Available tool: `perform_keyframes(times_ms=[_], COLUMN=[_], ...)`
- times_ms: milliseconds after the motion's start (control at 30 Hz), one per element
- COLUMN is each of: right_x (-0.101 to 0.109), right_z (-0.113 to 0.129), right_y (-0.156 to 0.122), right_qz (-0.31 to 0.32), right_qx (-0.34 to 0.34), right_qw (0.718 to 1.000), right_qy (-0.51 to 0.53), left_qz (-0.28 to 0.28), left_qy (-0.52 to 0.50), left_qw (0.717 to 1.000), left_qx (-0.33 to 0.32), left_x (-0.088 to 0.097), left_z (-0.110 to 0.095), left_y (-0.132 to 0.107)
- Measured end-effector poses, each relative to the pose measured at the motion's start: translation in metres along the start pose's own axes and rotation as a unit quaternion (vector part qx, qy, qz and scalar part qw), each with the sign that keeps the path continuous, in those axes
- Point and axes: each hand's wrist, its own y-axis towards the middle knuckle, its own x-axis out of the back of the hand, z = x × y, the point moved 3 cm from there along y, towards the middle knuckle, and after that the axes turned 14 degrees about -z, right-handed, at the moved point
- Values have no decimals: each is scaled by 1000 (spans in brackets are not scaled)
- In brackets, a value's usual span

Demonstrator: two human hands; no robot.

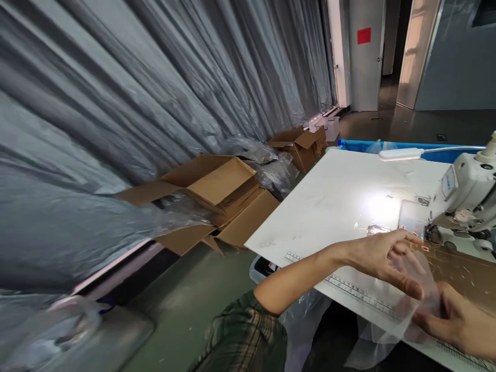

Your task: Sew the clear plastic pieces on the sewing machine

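Note:
A translucent, whitish piece of sheer fabric (377,338) hangs over the front edge of the white sewing table (329,201). My left hand (391,258) curls around its upper part, thumb and fingers bent, with some fingertips seen through the material. Close by at the right, my right hand (453,318) pinches the same fabric between thumb and fingers. Just beyond both hands stands a white sewing machine (465,191), its needle area near my left fingertips. A brown panel (457,268) covers the tabletop beside the machine.
A printed ruler strip (356,294) runs along the table's front edge. A white lamp (401,154) lies at the back. Open cardboard boxes (220,181) and plastic bags (277,173) sit on the floor at left, below a grey curtain (174,77). A door (364,72) is beyond.

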Motion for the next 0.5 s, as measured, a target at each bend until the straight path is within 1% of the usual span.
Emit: perform_keyframes(times_ms=[67, 100, 167, 200, 267, 367, 433, 500], right_x=[-2, -1, 6, 13, 32, 59, 66, 67], right_z=[5, 6, 4, 2, -3, -9, -12, -17], right_y=[0, 1, 5, 8, 16, 26, 32, 37], right_qz=[23, 34, 52, 45, -13, -136, -188, -218], right_qx=[-79, -110, -140, -140, -129, -106, -93, -85], right_qw=[994, 988, 979, 979, 983, 979, 973, 968], right_qy=[66, 102, 142, 144, 128, 111, 101, 96], left_qz=[-16, -18, -28, -44, -99, -187, -224, -252], left_qy=[67, 80, 67, 46, -7, -70, -92, -108], left_qw=[998, 997, 997, 998, 995, 979, 970, 961], left_qx=[1, 5, 15, 21, 30, 32, 30, 31], left_x=[-1, -1, 3, 7, 15, 24, 26, 28], left_z=[5, 8, 15, 18, 25, 32, 34, 35], left_y=[12, 17, 28, 33, 40, 44, 44, 43])
